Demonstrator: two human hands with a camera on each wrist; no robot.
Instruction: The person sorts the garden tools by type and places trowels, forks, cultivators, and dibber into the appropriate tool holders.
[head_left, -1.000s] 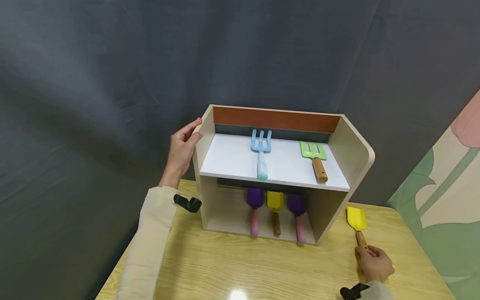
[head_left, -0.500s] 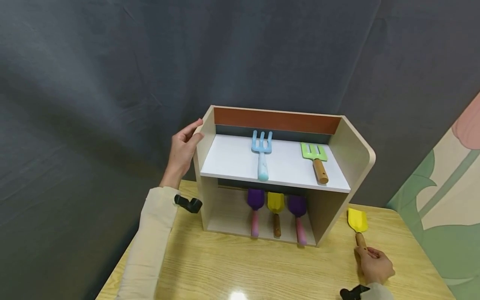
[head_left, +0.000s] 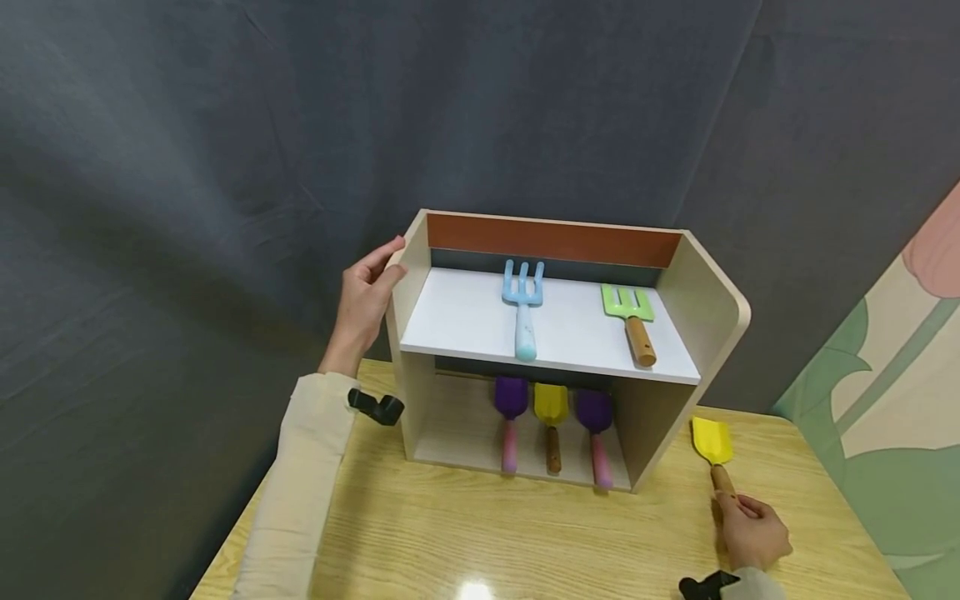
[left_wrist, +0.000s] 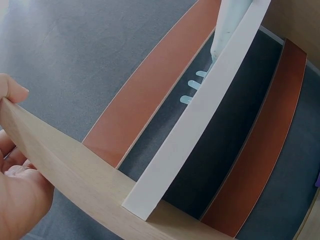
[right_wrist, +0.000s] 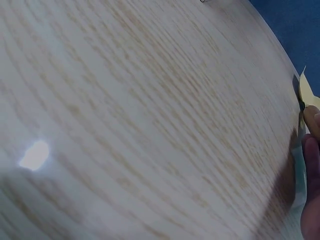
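Observation:
My left hand [head_left: 360, 304] grips the upper left side panel of a small two-tier wooden shelf [head_left: 547, 368], thumb in front and fingers behind. The left wrist view shows that side panel [left_wrist: 65, 165] between thumb and fingers. At the right of the table, my right hand [head_left: 752, 532] pinches the brown handle of a yellow toy shovel [head_left: 712, 440], its scoop pointing away from me. On the white upper tier lie a light blue toy fork [head_left: 524, 312] and a green toy fork [head_left: 637, 329]. Below are two purple shovels with pink handles [head_left: 511, 417] and a yellow one [head_left: 552, 421].
The shelf stands on a light wood table [head_left: 465, 533], close to a dark grey cloth backdrop [head_left: 525, 108]. A wall with painted flower shapes [head_left: 892, 417] rises beyond the table's right edge. Black camera mounts [head_left: 377, 407] sit on both wrists.
The yellow shovel and my right hand have shifted very slightly. My left hand stays on the side panel, and the shelf and its tools look unmoved.

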